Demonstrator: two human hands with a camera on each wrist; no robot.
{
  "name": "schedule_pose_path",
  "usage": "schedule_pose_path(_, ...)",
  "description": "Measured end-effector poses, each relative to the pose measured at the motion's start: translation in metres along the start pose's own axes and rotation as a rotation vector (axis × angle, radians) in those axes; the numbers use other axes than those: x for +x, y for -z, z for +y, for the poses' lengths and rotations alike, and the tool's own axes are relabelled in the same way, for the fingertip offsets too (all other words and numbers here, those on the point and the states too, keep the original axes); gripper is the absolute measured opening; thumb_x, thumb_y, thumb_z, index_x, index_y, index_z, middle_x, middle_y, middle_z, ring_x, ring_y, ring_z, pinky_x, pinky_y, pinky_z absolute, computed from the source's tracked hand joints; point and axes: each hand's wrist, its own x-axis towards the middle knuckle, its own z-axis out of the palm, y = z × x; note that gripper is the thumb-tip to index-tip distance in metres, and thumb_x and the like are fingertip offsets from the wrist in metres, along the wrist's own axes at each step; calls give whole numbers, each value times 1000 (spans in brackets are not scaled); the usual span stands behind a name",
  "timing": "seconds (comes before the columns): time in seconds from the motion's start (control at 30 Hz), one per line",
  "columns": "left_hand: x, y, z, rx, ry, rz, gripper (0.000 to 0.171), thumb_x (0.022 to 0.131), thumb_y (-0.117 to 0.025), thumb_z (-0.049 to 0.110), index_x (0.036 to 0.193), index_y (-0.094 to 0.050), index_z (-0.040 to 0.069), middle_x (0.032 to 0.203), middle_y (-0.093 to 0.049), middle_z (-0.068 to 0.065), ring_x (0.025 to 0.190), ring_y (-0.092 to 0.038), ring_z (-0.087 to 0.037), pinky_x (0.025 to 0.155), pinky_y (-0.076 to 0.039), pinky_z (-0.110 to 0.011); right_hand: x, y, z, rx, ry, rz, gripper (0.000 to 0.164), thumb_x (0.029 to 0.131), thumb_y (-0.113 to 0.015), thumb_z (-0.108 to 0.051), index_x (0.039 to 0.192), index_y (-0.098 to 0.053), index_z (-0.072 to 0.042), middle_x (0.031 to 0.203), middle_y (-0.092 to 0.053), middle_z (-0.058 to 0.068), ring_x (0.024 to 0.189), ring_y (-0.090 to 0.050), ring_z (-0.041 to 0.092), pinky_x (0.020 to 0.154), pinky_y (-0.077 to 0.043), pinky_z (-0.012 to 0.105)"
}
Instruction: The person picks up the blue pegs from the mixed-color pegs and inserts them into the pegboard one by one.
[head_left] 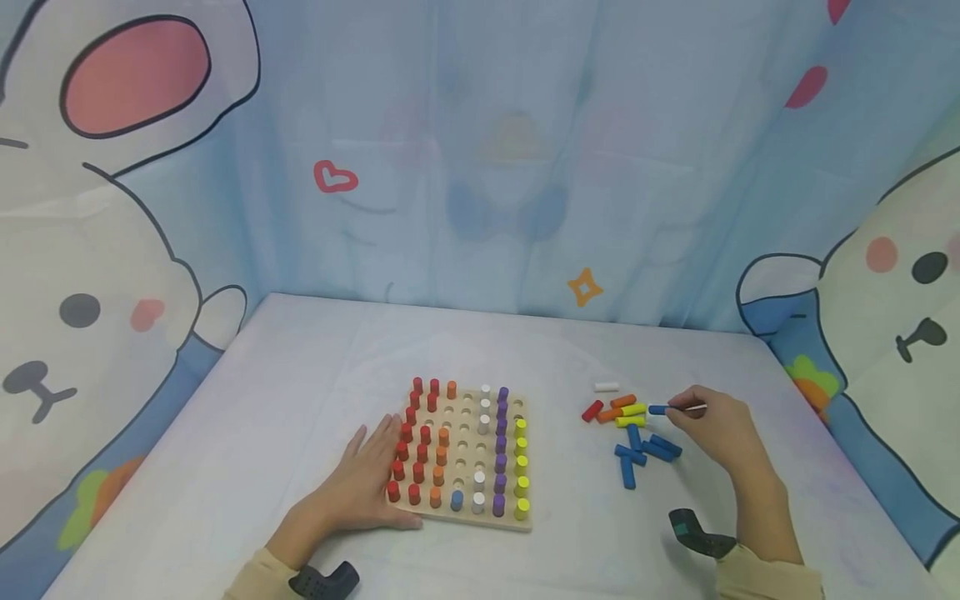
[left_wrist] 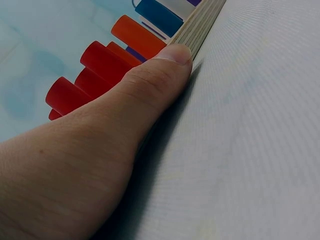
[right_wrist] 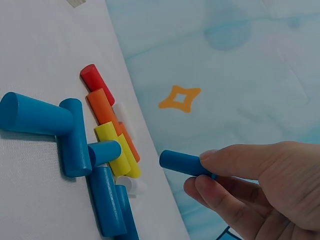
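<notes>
A square wooden pegboard (head_left: pixel 465 518) lies on the table with rows of red, orange, white, purple and yellow pegs standing in it. One blue peg (head_left: pixel 457 500) stands in its nearest row; several holes in the middle are bare. My left hand (head_left: pixel 360 483) rests against the board's left side, fingers stretched along it. In the left wrist view its thumb (left_wrist: pixel 155 75) presses the near edge. Right of the board, my right hand (head_left: pixel 708 421) pinches a blue peg (right_wrist: pixel 182 163) between thumb and fingers, raised beside the loose pegs in the right wrist view.
Loose blue pegs (head_left: pixel 627 472) lie in a group right of the board. Beyond them are yellow pegs (head_left: pixel 630 422), orange pegs (head_left: pixel 622 401), a red peg (head_left: pixel 592 410) and a white peg (head_left: pixel 606 387). A printed curtain (head_left: pixel 420 250) hangs behind the white table (head_left: pixel 337 350).
</notes>
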Motion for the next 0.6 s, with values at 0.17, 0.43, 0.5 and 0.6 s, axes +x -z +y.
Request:
schedule_pose_path(0.17, 0, 1, 1, -17, 5, -6, 132, 59, -64, 80, 153, -8, 7, 161, -12, -7, 149, -4, -23, 119, 0, -54, 0, 0, -2, -5, 14, 9, 27, 90, -64, -21, 107, -62, -1, 107, -63, 25, 98, -58, 40, 80, -54, 51)
schedule_pose_path(0.43, 0, 2, 2, -22, 5, -8, 132, 59, -64, 80, 153, -7, 7, 161, -11, -7, 150, -3, -22, 119, 0, -53, 1, -3, -1, -12, 15, 7, 27, 90, -65, -22, 107, -63, -1, 105, -64, 24, 96, -59, 38, 80, -55, 50)
schedule_pose_path(0.5, 0, 2, 2, -25, 2, -5, 132, 59, -64, 80, 153, -7, 7, 161, -11, -7, 149, -4, -23, 119, 0, -53, 2, -3, -1, -10, 15, 8, 27, 90, -65, -22, 107, -63, -1, 105, -64, 24, 96, -59, 38, 79, -55, 50)
schedule_pose_path(0.6, 0, 2, 2, -28, -3, -4, 132, 59, -64, 80, 153, -7, 7, 161, -11, -7, 149, -4, -23, 119, 0, -53, 2, -4, -1, -9, 12, 5, 27, 90, -65, -22, 107, -63, -1, 105, -64, 24, 96, -59, 38, 79, -55, 49)
